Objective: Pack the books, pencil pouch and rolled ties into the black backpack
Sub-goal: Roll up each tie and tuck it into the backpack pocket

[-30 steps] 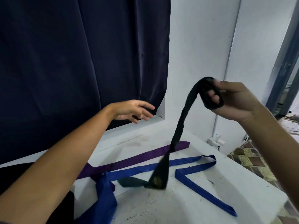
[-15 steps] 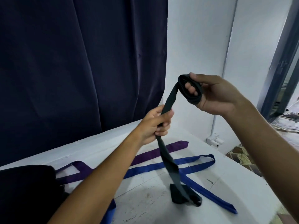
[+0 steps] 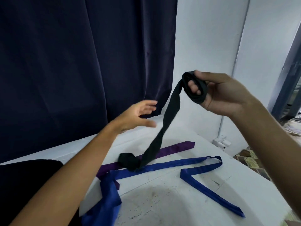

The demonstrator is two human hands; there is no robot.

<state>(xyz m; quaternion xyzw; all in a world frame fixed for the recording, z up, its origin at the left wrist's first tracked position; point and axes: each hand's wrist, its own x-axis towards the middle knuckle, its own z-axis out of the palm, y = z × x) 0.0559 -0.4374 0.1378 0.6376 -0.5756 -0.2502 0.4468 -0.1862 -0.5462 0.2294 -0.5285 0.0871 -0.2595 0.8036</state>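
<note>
A black tie [image 3: 169, 115] is wound in loops round the fingers of my right hand [image 3: 223, 93], which holds it up above the white table [image 3: 162, 201]. The tie's free length hangs down and its wide end lies bunched on the table. My left hand [image 3: 138, 116] hovers left of the hanging tie with spread, relaxed fingers and touches nothing. A blue tie [image 3: 192, 167] and a purple tie [image 3: 172, 150] lie unrolled on the table. The black backpack [image 3: 24, 185] shows at the lower left, partly behind my left forearm.
A dark navy curtain [image 3: 81, 62] hangs behind the table on the left. A white wall [image 3: 208, 38] stands behind it on the right. A white socket block [image 3: 222, 142] sits low on the wall. Patterned floor tiles [image 3: 250, 162] show past the table's right edge.
My left hand has let go of the black tie and moved left, now open. My right hand has shifted right with the loops, and the tie's lower end has swung left.
</note>
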